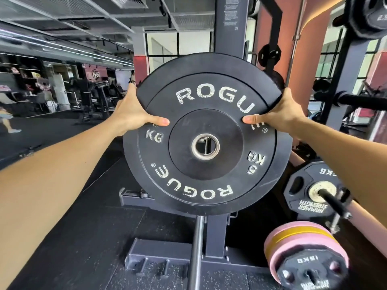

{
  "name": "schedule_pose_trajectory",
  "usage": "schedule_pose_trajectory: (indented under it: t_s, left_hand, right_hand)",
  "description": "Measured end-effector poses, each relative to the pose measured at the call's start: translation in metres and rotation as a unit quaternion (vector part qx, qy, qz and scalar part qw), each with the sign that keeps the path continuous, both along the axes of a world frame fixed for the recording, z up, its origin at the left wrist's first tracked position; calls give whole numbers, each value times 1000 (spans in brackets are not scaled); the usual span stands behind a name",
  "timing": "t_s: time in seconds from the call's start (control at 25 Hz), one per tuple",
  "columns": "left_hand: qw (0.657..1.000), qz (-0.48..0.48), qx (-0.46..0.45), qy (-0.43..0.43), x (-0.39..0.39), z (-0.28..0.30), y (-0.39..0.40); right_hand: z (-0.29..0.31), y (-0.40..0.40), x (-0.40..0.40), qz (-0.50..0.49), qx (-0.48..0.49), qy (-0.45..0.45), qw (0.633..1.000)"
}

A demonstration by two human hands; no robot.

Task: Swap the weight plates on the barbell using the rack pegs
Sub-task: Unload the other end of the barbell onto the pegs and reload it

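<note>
A black 5 kg bumper plate with white lettering fills the middle of the head view, held upright in front of the rack upright. My left hand grips its left rim, thumb on the face. My right hand grips its right rim the same way. A second black plate edge shows just behind it. Through the steel centre hole I see only the rack. A steel bar runs down below the plate.
At the lower right a black plate sits on a rack peg, and pink and yellow plates with a black 15 kg plate sit lower down. More plates hang at the upper right. Black rubber floor lies to the left.
</note>
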State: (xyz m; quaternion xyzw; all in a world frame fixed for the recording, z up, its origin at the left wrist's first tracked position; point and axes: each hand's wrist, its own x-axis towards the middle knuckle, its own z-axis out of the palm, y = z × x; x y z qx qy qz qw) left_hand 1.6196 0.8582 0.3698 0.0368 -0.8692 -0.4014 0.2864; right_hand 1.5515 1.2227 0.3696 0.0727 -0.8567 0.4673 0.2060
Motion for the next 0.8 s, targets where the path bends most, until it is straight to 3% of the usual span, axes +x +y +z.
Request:
schedule_pose_trajectory:
  t_s: [0.64, 0.8]
  left_hand:
    - [998, -21, -3, -51, 68, -376, -20]
    - [998, -17, -4, -57, 82, -444, -24]
  right_hand:
    - [-376, -16, 79, -17, 24, -48, 998]
    - [-441, -20, 92, -9, 23, -52, 998]
